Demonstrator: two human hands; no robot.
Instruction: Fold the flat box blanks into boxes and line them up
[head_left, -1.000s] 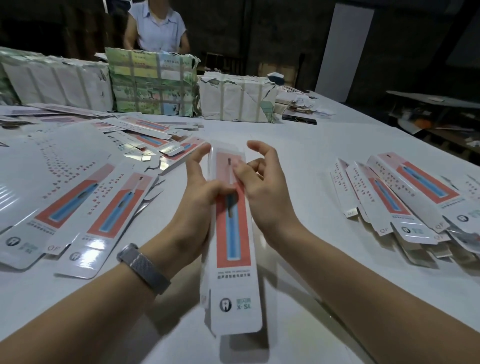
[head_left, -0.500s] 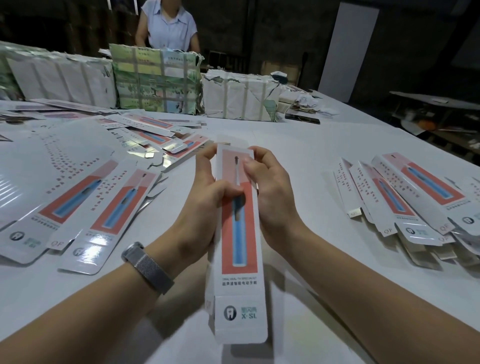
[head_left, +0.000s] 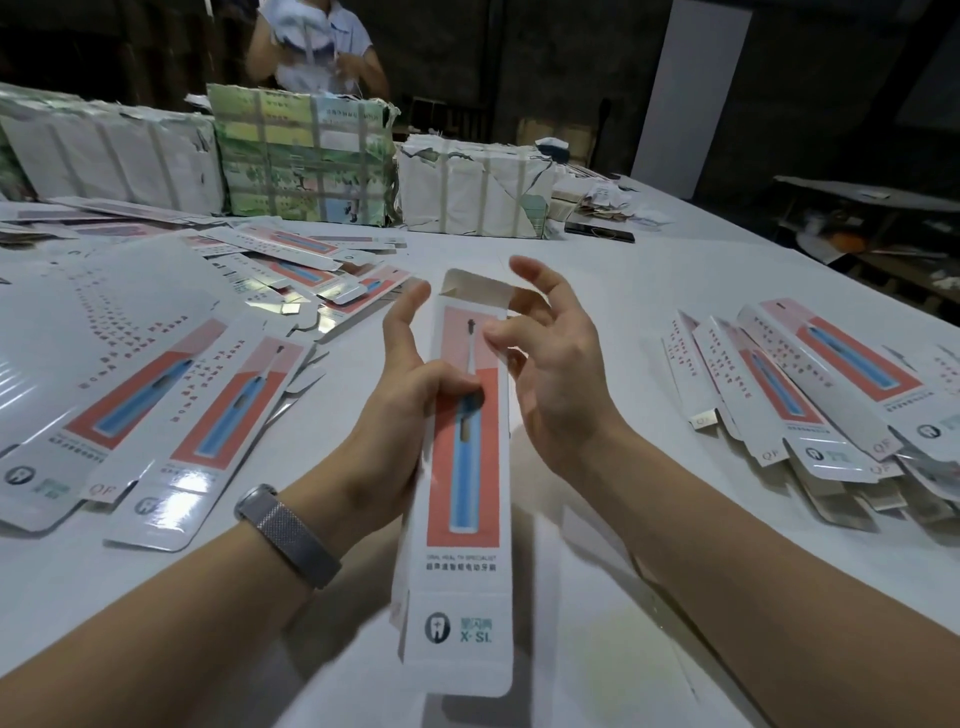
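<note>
You are holding a long box (head_left: 462, 467) up over the white bench (head_left: 597, 291), right in the middle of your view. It is pointing from 6 o'clock up to 12 o'clock. Your left hand (head_left: 400, 410) is gripping its left side, with the thumb pressing on the red front. The flap at the far end of the box is standing open. Your right hand (head_left: 556, 379) is sitting just beside the box at 3 o'clock, with its fingers spread and loosely bent. Its thumb tip is right at the box's right edge near the top, but I cannot tell if it is touching. You are wearing a grey watch band (head_left: 288, 535) on your left wrist.

A big pile of flat box blanks (head_left: 156, 384) is lying at 9 o'clock on the bench. A row of folded boxes (head_left: 810, 395) is lying at 3 o'clock, leaning on each other. Wrapped bundles (head_left: 306, 161) are standing at 12 o'clock, far back on the bench. Another person (head_left: 317, 47) is standing behind them.
</note>
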